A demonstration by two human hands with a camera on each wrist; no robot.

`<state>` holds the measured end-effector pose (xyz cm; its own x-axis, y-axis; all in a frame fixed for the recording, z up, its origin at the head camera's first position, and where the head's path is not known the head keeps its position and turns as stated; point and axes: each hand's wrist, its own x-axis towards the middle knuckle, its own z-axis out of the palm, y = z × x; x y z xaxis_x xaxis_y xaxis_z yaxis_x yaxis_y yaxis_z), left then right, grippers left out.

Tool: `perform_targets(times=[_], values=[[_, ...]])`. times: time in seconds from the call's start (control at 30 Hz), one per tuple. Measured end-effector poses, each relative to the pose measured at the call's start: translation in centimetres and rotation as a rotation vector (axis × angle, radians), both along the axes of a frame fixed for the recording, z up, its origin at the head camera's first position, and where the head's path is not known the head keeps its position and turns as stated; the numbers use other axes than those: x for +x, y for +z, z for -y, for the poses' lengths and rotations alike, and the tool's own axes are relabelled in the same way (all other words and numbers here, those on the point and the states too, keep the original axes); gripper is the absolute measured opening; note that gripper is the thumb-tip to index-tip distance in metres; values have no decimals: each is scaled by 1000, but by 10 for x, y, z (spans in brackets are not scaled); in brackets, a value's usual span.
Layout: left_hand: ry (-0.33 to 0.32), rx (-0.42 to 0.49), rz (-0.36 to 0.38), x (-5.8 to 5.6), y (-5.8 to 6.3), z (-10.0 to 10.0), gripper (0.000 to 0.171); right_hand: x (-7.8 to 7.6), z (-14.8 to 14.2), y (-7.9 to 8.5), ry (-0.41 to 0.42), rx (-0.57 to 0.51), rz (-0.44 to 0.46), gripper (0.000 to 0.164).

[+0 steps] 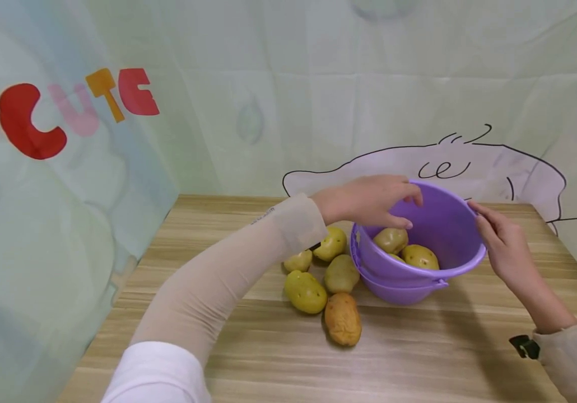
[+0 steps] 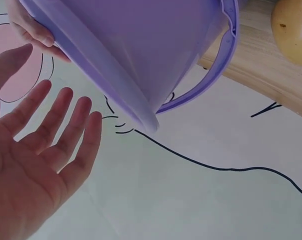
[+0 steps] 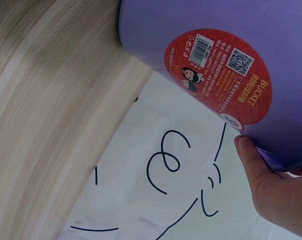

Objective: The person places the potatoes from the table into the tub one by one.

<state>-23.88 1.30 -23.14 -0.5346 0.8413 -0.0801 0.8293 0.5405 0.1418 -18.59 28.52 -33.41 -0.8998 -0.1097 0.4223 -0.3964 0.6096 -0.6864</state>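
Observation:
A purple bucket (image 1: pixel 452 224) stands on the table, with several potatoes (image 1: pixel 419 257) inside it. My left hand (image 1: pixel 374 200) hovers over the bucket's far left rim, fingers spread and holding nothing. In the left wrist view its palm and loosely bent fingers (image 2: pixel 73 135) are apart from the rim. The right hand (image 1: pixel 510 246) grips the bucket's rim on the right side. A red round label (image 3: pixel 218 75) shows on the bucket's outer wall in the right wrist view, near the right hand's fingers (image 3: pixel 251 155). The bucket's handle (image 2: pixel 216 75) hangs down along its outside.
Left of the bucket, several loose potatoes lie close together, including a greenish-yellow one (image 1: pixel 305 292) and a wrinkled orange-brown one (image 1: pixel 343 319). Beneath is a wood-grain table (image 1: pixel 258 358). A printed cloth backdrop (image 1: pixel 248 67) rises behind and along the left.

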Motion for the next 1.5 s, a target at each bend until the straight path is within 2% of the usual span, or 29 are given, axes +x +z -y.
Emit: perform_targets(times=[0.5, 1.03, 1.2, 1.5], values=[[12, 108, -68, -3, 10, 17, 42, 1, 0, 0, -6, -9, -1, 41], [136, 175, -55, -6, 11, 51, 45, 0, 0, -1, -4, 5, -6, 40], [155, 173, -78, -7, 11, 59, 46, 0, 0, -1, -6, 0, -10, 40], [188, 210, -74, -9, 6, 76, 46, 1, 1, -1, -10, 4, -14, 40]])
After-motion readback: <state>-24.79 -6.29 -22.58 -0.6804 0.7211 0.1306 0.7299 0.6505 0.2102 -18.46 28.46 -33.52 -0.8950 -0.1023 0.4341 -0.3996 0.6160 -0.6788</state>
